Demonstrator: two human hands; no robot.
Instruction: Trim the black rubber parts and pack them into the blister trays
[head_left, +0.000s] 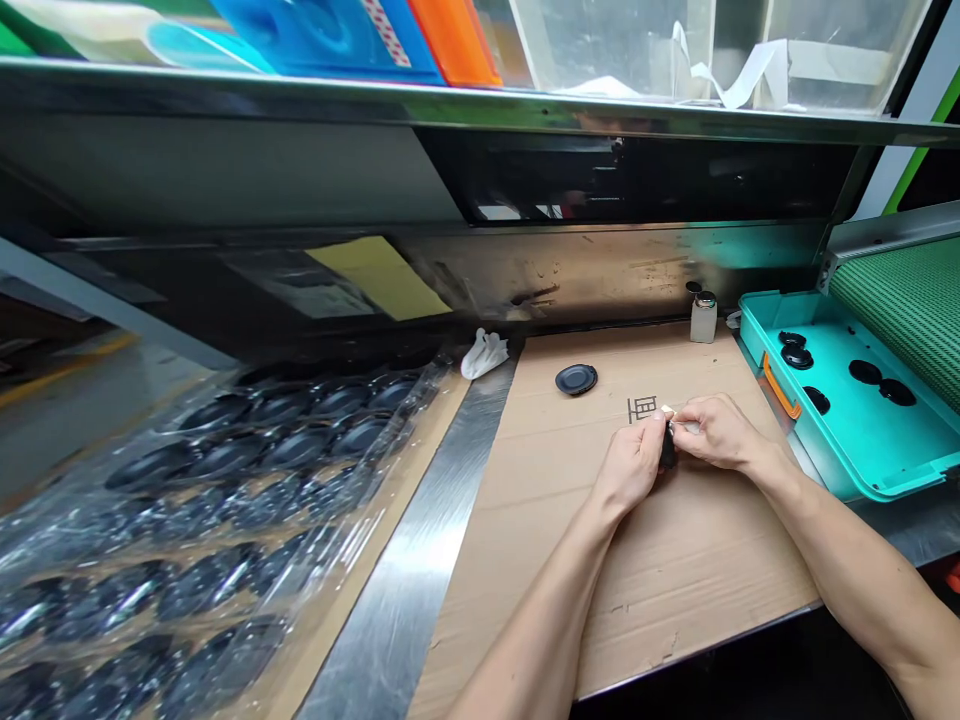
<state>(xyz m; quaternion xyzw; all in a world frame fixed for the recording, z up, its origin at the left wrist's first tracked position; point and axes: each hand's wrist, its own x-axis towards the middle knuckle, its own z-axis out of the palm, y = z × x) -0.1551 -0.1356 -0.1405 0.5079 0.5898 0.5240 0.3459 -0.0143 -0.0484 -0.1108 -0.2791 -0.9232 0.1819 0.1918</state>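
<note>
Over the cardboard sheet, my two hands meet at a small black part. My left hand is closed and grips this part, which looks like a black disc seen edge-on. Fingers pinched, my right hand is at the part's upper right side. A small white bit shows at the fingertips; its kind is unclear. Beyond my left hand, a round black plastic piece with a raised rim lies flat on the cardboard.
Clear plastic trays full of black round pieces cover the left side. A crumpled white cloth lies beside the cardboard. At the back stands a small bottle. A teal bin at right holds several black pieces, next to a green conveyor belt.
</note>
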